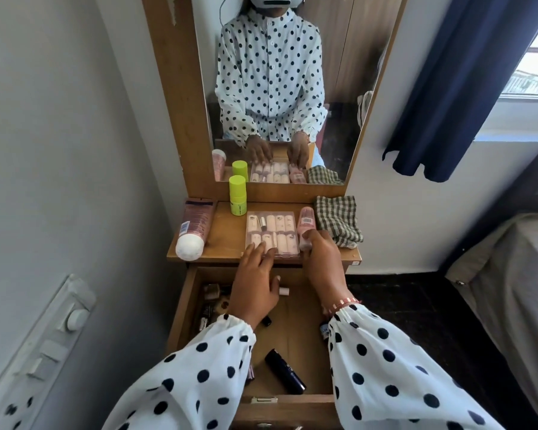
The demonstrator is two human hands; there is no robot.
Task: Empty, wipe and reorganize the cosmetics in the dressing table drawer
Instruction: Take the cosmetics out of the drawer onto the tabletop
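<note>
While bottles lie in the drawer (295, 333), emptying is partway. Left hand (255, 280) rests flat, grip released, on the pack (272, 232); right hand (322, 259) grasps a pink bottle (306, 226). Cloth (337, 223) waits.

Both hands (255, 283) at clear tray (272, 234)

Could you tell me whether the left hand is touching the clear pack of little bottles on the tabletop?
Touching. In the head view, the left hand lays its straight fingers on the clear pack's near edge.
</note>
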